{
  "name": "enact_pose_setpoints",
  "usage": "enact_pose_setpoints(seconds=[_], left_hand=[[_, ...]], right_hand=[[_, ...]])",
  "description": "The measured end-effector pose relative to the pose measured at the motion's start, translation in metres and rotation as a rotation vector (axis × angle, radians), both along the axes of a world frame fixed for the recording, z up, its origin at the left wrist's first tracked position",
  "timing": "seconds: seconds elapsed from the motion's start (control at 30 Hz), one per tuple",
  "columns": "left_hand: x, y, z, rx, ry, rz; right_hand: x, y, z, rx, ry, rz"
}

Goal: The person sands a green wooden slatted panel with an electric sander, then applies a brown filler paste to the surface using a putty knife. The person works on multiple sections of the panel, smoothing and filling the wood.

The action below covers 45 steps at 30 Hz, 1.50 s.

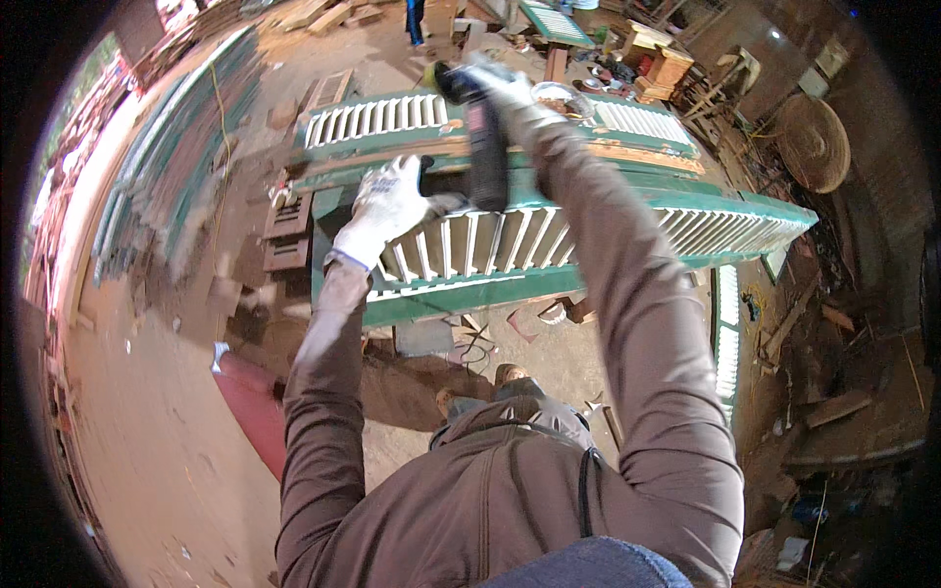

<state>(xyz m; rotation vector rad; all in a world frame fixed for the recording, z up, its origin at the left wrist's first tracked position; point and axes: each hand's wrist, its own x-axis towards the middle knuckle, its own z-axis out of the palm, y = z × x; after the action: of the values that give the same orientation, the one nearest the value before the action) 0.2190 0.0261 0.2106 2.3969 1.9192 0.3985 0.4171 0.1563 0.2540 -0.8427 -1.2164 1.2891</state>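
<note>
My left hand (384, 204), in a white glove, is curled over the upper edge of a green louvred shutter (441, 294) with pale slats. Its fingertips are partly hidden. Above the same shutter, my right hand (495, 83), also gloved and blurred by motion, is closed on a dark, bulky tool (488, 157) with a yellow-green end. The tool's lower end is close to the shutter's top edge, right of my left hand; its exact kind is too smeared to tell. Behind lies a second green louvred shutter (377, 118), with a round dish (561, 100) on it.
Stacked long boards (176, 167) lie on the left. A reddish panel (250, 407) stands beside my left arm. Another louvred shutter (726, 333) is at the right, with a round woven tray (812, 143) against the wall. A person's legs (416, 22) show at the far end.
</note>
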Motion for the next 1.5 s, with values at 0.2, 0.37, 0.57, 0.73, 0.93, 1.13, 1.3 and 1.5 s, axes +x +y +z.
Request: enact_pose_setpoints(seconds=[0.2, 0.37, 0.57, 0.73, 0.93, 1.13, 1.3, 1.5], left_hand=[[0.003, -0.006, 0.004, -0.036, 0.239, -0.004], [-0.009, -0.008, 0.017, -0.139, 0.158, 0.117], [-0.014, -0.003, 0.0, -0.008, 0.186, 0.153], [-0.013, -0.009, -0.003, 0.028, 0.19, 0.163], [-0.008, -0.01, 0.001, 0.007, 0.215, 0.169], [-0.006, -0.005, -0.002, -0.002, 0.261, 0.192], [-0.005, -0.008, -0.005, 0.008, 0.218, 0.194], [-0.003, -0.012, 0.0, 0.051, 0.209, 0.216]], right_hand=[[0.164, -0.023, 0.054, 0.085, -0.821, -0.116], [0.256, -0.087, 0.054, 0.073, -1.112, -0.168], [0.267, -0.099, 0.034, 0.055, -1.089, -0.164], [0.229, -0.094, 0.038, 0.019, -1.098, -0.02], [0.178, -0.075, 0.033, 0.156, -1.163, 0.075], [0.127, -0.093, 0.052, 0.317, -1.331, 0.083], [0.175, -0.094, 0.044, 0.236, -1.288, 0.023], [0.312, -0.104, 0.047, 0.032, -1.227, -0.08]])
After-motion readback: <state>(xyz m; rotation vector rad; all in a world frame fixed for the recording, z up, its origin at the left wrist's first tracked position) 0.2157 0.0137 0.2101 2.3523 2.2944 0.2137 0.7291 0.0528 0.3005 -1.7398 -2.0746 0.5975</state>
